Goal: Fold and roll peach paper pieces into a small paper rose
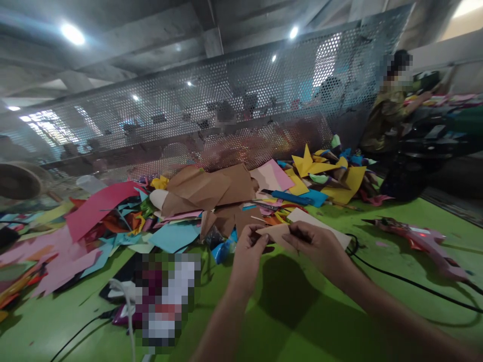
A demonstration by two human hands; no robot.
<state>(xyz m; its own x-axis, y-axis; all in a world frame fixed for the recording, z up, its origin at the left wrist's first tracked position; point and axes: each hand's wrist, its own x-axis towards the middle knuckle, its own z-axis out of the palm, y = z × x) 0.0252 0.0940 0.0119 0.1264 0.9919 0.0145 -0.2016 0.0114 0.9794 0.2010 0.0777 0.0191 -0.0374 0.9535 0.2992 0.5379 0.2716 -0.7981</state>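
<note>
Between my two hands, just above the green table [332, 322], is a small piece of tan paper [278, 234]. My left hand [252, 246] pinches its left end with thumb and fingers. At the other end, my right hand [307, 239] grips it the same way. The paper looks folded or curved, though my fingers cover both its ends. A pale sheet [320, 223] lies behind my right hand. Crumpled blue plastic [223, 250] rests to the left of my left hand.
A pink glue gun [426, 244] with a red light lies right, its black cable [407, 285] crossing the table. Paper scraps [101, 206] and brown sheets [211, 186] heap along the back before a perforated metal screen [241, 100]. A person [388, 110] stands far right.
</note>
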